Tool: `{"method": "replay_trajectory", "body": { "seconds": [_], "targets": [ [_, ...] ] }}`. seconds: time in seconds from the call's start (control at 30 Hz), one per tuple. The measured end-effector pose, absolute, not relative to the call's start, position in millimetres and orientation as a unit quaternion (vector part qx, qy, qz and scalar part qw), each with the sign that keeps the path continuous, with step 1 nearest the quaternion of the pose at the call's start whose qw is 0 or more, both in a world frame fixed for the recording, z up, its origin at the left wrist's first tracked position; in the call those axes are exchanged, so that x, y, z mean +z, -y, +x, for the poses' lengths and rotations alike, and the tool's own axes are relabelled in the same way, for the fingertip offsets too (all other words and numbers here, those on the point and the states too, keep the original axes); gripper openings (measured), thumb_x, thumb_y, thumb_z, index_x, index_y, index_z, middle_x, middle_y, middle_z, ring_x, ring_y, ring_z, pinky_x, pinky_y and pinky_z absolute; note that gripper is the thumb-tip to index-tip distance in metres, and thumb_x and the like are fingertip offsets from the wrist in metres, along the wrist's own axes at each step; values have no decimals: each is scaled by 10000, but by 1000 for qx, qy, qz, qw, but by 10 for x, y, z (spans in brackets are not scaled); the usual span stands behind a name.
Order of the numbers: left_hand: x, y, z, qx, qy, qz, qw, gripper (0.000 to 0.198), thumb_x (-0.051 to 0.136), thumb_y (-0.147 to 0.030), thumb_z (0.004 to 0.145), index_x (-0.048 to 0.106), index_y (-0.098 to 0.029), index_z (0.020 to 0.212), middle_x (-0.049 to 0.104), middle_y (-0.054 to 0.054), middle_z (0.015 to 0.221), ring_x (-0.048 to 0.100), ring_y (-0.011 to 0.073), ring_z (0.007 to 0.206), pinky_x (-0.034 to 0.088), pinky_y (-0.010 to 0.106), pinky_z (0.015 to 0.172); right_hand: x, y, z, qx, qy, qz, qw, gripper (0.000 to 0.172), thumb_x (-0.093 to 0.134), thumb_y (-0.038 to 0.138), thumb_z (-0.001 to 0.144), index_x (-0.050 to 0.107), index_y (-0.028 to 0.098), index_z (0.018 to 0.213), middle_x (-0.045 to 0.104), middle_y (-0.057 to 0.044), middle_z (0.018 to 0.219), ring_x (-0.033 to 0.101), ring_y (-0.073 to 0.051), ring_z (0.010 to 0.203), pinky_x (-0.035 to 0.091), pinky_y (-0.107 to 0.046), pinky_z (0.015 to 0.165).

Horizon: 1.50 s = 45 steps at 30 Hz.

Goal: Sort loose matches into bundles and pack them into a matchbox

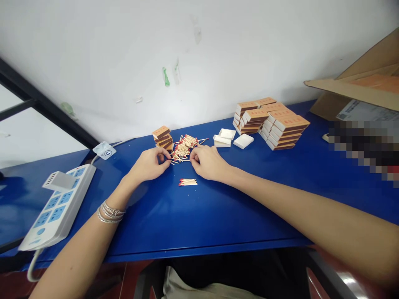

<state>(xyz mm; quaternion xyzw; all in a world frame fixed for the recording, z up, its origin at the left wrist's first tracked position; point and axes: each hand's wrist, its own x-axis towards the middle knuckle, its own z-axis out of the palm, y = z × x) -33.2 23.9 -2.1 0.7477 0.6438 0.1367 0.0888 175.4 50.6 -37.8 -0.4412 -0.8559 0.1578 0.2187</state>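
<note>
The left hand [151, 165] and right hand [209, 162] curled in beside the match pile [186, 144]; whether they pinched any sticks could not be told. A match bunch [188, 182] lay just nearer the wearer; a matchbox stack [162, 135] stood beyond the left hand, white trays [244, 141] beyond the right.

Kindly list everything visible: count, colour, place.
matches: many, pale with red heads, heap in middle, small group nearer
matchboxes: many, orange, left and right of heap
trays: three, white, right of heap
carton: one, brown, right
power strip: one, white and blue, left
adapter: one, white, on power strip
device: one, white, beyond power strip
cables: several, white, left
table: one, blue, beneath
wall: one, white, behind
scraps: several, greenish, wall
frame: one, black, left
chair: one, dark, bottom
floor: one, red, bottom
pixelated patch: one, dark, right
cloth: one, beige, bottom
bracelets: count unclear, silver, left wrist
left hand: one, heap's left
right hand: one, heap's right
</note>
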Motion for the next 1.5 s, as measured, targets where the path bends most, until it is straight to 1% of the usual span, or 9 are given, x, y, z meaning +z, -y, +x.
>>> {"method": "replay_trajectory", "body": {
  "seconds": [0.2, 0.37, 0.5, 0.7, 0.9, 1.03, 1.27, 1.43, 1.5],
  "targets": [
    [-44, -237, -319, 132, -623, 767, 77, 212, 614, -312, 751, 677, -177, 901, 618, 22, 781, 503, 117, 597, 393, 267, 581, -317, -519, 1855, 129, 857, -454, 204, 205, 436, 122, 864, 636, 120, 908, 669, -144, 996, 598, -239, 910, 367, -345, 772],
    [-52, -241, -331, 135, -607, 778, 83, 177, 599, -285, 775, 684, -180, 889, 621, 29, 781, 505, 123, 623, 398, 264, 593, -252, -549, 1977, 118, 860, -468, 169, 163, 487, 91, 802, 646, 126, 804, 685, -132, 880, 614, -238, 801, 384, -345, 716],
    [-57, -236, -337, 129, -600, 782, 104, 159, 576, -282, 806, 675, -178, 872, 625, 36, 798, 515, 127, 645, 404, 265, 611, -185, -503, 2025, 197, 849, -460, 171, 124, 536, 76, 759, 643, 139, 749, 688, -96, 762, 599, -188, 673, 395, -316, 653],
    [-61, -244, -343, 109, -591, 792, 108, 137, 554, -257, 825, 660, -171, 826, 611, 39, 810, 520, 138, 673, 411, 274, 644, -169, -372, 1997, 311, 863, -376, 129, 99, 619, 97, 712, 665, 185, 716, 687, -18, 704, 588, -142, 624, 412, -268, 615],
    [-83, -245, -347, 109, -581, 798, 121, 162, 539, -280, 848, 651, -163, 849, 605, 43, 810, 520, 146, 691, 420, 288, 667, -339, -406, 1889, 278, 845, -376, 258, 72, 621, 182, 762, 685, 174, 795, 671, -17, 736, 571, -125, 642, 409, -263, 633],
    [-86, -228, -336, 109, -567, 806, 131, 155, 534, -270, 850, 646, -163, 866, 607, 47, 835, 528, 149, 722, 425, 290, 685, -449, -422, 1769, 242, 853, -367, 281, 98, 586, 182, 794, 683, 170, 796, 674, -27, 771, 581, -142, 723, 407, -278, 682],
    [-65, -208, -314, 107, -570, 806, 120, 137, 539, -251, 837, 643, -162, 849, 602, 47, 818, 526, 154, 715, 425, 294, 674, -332, -441, 1880, 274, 839, -395, 256, 86, 599, 149, 728, 682, 168, 715, 667, -7, 671, 552, -117, 579, 399, -255, 596],
    [-79, -209, -299, 112, -570, 800, 152, 140, 527, -253, 846, 632, -160, 841, 613, 39, 788, 532, 146, 687, 428, 290, 655, -282, -436, 2013, 316, 871, -332, 178, 76, 628, 182, 713, 700, 189, 689, 657, 12, 637, 547, -107, 560, 392, -237, 561],
    [-85, -207, -295, 124, -567, 798, 162, 141, 521, -256, 853, 626, -162, 846, 616, 34, 784, 536, 145, 687, 434, 292, 667, -288, -428, 2016, 326, 878, -305, 171, 81, 629, 190, 719, 708, 194, 699, 652, 17, 631, 541, -102, 552, 392, -234, 560]
  ]
}}
